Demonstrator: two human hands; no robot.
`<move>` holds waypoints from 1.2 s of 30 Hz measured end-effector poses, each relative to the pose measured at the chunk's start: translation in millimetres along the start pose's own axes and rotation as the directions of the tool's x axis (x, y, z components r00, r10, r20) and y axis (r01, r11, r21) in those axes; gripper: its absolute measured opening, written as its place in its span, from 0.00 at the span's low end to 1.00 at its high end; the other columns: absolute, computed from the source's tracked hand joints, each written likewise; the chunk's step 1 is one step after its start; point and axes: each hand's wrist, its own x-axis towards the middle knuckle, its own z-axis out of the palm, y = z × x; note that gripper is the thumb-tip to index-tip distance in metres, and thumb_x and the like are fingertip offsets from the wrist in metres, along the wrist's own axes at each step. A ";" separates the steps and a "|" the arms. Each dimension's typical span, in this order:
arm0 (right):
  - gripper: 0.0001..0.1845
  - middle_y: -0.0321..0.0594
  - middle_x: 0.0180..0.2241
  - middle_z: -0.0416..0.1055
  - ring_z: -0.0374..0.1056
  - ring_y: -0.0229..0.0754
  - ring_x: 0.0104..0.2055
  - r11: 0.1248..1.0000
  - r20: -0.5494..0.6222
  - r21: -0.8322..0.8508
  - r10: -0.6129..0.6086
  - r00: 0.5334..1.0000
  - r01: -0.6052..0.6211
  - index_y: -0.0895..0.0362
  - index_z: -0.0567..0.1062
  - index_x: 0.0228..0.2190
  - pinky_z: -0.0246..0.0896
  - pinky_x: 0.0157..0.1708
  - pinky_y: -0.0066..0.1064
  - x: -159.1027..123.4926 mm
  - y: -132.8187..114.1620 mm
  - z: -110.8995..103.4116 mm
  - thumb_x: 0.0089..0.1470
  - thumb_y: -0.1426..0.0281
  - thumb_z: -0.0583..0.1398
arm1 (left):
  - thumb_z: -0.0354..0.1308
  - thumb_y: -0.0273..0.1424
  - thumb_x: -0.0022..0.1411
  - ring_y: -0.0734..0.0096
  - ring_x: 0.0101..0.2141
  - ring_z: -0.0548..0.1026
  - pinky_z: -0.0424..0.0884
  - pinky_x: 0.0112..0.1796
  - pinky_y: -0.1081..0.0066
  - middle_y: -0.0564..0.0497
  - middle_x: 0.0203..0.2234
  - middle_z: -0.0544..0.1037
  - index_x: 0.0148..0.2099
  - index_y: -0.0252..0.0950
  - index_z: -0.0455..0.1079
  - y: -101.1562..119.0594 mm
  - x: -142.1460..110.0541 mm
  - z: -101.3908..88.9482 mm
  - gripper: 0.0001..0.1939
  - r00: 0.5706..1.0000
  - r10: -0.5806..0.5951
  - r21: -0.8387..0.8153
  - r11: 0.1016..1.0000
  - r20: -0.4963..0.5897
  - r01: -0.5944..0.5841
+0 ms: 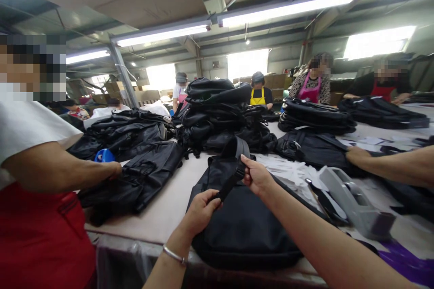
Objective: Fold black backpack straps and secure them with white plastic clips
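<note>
A black backpack (251,226) lies flat in front of me, its lower edge at the table's front. Above it, both hands hold one black strap (229,186). My left hand (200,212), with a silver bangle at the wrist, pinches the strap's lower end. Higher up, my right hand (257,177) grips the strap beside a black buckle (240,172). From there the wider part of the strap (241,146) arches over the top of the bag. What lies under my right fingertips is partly hidden.
Black bags are piled (217,108) behind mine. Right of it stand a grey tape dispenser (352,201) and white paper scraps (288,169). At left a co-worker's hand (113,170) is at another black bag (149,176); another co-worker's hand (359,157) reaches in from the right.
</note>
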 end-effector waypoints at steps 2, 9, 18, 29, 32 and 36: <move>0.22 0.24 0.11 0.52 0.47 0.27 0.10 1.000 0.000 -0.002 0.006 1.000 -0.006 0.55 0.58 0.19 0.43 0.08 0.19 0.9 2.0 -1.4 0.52 0.61 0.64 | 0.54 0.37 0.61 0.69 0.31 0.71 0.66 0.35 0.71 0.52 0.28 0.75 0.40 0.35 0.74 -5.7 -0.6 -0.6 0.12 0.999 -0.027 -0.032 0.999 -0.023 0.026; 0.22 0.24 0.11 0.53 0.47 0.28 0.10 1.000 0.005 -0.006 0.014 1.000 -0.014 0.55 0.58 0.20 0.44 0.08 0.19 0.0 12.6 -0.3 0.51 0.60 0.65 | 0.59 0.40 0.57 0.74 0.24 0.65 0.62 0.28 0.73 0.55 0.22 0.70 0.37 0.35 0.74 -15.2 1.2 1.4 0.13 0.992 -0.068 -0.142 0.988 -0.105 0.053; 0.21 0.24 0.12 0.52 0.47 0.27 0.10 1.000 0.004 -0.016 -0.005 1.000 0.005 0.56 0.58 0.19 0.43 0.09 0.18 -6.3 6.0 2.5 0.53 0.61 0.62 | 0.57 0.37 0.59 0.62 0.39 0.73 0.68 0.43 0.65 0.48 0.35 0.76 0.46 0.39 0.74 -1.3 -7.6 3.8 0.14 0.974 0.096 0.165 0.984 -0.207 -0.062; 0.19 0.30 0.14 0.58 0.54 0.31 0.16 0.730 0.406 -0.614 -0.033 0.913 0.300 0.57 0.63 0.18 0.45 0.16 0.24 -63.9 30.4 41.9 0.52 0.59 0.59 | 0.48 0.62 0.55 0.62 0.29 0.77 0.72 0.29 0.67 0.39 0.30 0.78 0.39 0.29 0.72 42.7 -3.3 -32.0 0.38 0.829 -0.431 -0.537 0.632 0.356 0.559; 0.19 0.35 0.17 0.62 0.57 0.34 0.21 0.411 0.496 -0.755 -0.150 0.855 0.510 0.58 0.64 0.16 0.45 0.21 0.27 -80.8 53.9 39.3 0.54 0.62 0.57 | 0.58 0.54 0.55 0.67 0.21 0.74 0.72 0.26 0.67 0.46 0.22 0.76 0.34 0.30 0.72 29.7 -2.0 -29.0 0.28 0.816 -0.497 -0.557 0.604 0.295 0.570; 0.12 0.39 0.22 0.69 0.62 0.36 0.24 0.371 0.491 -0.789 -0.099 0.866 0.490 0.58 0.70 0.22 0.48 0.24 0.28 -98.0 87.6 28.3 0.54 0.67 0.56 | 0.62 0.43 0.56 0.67 0.25 0.76 0.73 0.32 0.68 0.45 0.25 0.78 0.34 0.28 0.73 11.4 -7.4 -21.1 0.19 0.790 -0.523 -0.663 0.473 0.319 0.581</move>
